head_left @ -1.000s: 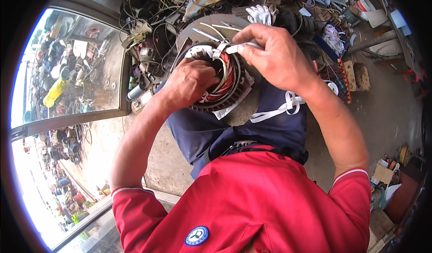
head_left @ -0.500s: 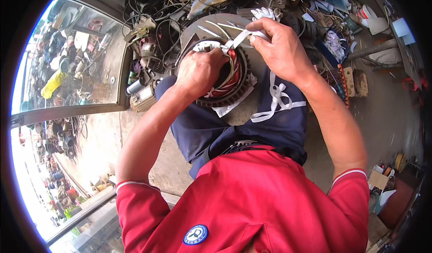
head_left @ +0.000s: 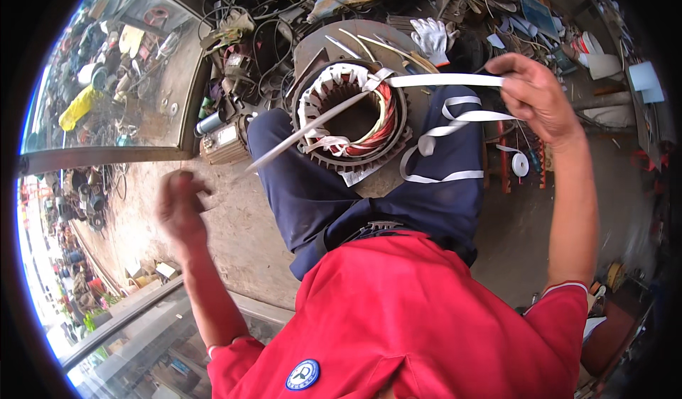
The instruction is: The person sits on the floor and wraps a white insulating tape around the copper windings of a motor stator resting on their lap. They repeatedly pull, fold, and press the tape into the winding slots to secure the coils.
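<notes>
Left hand (head_left: 181,211), half a second ago on the stator (head_left: 353,118), now swung wide out left, blurred; grip cannot be told. Stator rests on lap. Right hand (head_left: 534,95) has pulled out right, fingers pinched on white tape (head_left: 444,80), now taut.

1. One view only: a head-worn fisheye camera looks steeply down from close above.
2. It faces the person's lap and the motor stator (head_left: 353,117) resting there.
3. Edges bend toward the rim.
</notes>
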The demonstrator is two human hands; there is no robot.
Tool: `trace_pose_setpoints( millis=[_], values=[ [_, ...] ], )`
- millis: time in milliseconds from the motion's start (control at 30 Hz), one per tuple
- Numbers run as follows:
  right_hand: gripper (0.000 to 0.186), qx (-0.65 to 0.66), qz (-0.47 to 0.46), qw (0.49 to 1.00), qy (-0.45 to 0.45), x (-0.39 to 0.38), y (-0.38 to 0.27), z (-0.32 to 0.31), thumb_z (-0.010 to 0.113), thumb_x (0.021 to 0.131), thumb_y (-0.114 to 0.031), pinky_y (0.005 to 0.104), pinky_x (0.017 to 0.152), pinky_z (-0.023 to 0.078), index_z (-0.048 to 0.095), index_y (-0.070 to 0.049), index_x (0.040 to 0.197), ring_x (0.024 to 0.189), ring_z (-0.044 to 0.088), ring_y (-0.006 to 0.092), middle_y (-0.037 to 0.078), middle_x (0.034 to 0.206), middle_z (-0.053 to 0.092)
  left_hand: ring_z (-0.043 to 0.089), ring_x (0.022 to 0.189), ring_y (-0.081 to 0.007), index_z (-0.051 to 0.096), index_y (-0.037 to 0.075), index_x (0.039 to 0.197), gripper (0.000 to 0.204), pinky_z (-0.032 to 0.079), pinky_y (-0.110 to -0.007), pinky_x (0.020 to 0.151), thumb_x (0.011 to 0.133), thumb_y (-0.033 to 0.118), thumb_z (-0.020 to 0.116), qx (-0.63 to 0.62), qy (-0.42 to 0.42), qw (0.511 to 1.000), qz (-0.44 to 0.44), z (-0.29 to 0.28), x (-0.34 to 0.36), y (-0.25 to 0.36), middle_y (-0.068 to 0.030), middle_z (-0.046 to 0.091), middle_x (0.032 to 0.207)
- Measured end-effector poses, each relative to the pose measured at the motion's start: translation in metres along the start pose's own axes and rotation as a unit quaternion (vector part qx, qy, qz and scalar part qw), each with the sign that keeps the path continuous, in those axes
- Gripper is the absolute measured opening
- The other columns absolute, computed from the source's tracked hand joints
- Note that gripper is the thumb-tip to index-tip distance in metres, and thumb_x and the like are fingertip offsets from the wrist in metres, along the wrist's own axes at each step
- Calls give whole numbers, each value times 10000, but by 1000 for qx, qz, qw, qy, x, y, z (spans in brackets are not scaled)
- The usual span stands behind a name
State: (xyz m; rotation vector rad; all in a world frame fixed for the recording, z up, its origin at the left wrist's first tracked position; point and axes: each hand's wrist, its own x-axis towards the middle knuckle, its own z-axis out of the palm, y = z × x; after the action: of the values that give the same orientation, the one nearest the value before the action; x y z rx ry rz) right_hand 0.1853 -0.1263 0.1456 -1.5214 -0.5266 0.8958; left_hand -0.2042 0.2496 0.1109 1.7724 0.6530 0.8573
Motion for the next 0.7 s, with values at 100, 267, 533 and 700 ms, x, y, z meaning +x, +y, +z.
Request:
trace_pose_setpoints(
  millis=[100,267,533,700],
  values=[
    [415,-76,39,996,6,-13,-16,-54,719,915,-181,152,450,273,581,43,1235,548,381,-9,-59,690,477,621,743,-137,697,43,1079,184,491,-307,680,1017,206,641,41,237,964,-111,-143,-2,-62,-60,667,775],
    [349,-296,81,951,43,29,12,-91,750,870,-159,230,531,389,649,7,1159,588,481,46,-30,703,564,689,875,-235,654,37,1131,228,594,-358,771,1044,239,593,-134,596,770,-186,-497,-104,-124,-97,711,990],
    [253,-545,-169,814,108,41,37,45,682,907,-165,433,945,511,673,-25,1118,1072,646,362,171,1090,690,532,693,-87,708,-17,1064,319,467,-248,655,830,-93,506,57,88,991,-88,-153,19,-51,-56,675,922],
    [109,-465,-376,796,93,37,39,133,716,843,-56,427,744,540,681,-28,943,812,664,348,142,880,668,712,891,-201,672,19,1018,261,578,-361,778,832,-125,560,158,-229,961,-7,112,32,24,-100,706,933]
  ],
)
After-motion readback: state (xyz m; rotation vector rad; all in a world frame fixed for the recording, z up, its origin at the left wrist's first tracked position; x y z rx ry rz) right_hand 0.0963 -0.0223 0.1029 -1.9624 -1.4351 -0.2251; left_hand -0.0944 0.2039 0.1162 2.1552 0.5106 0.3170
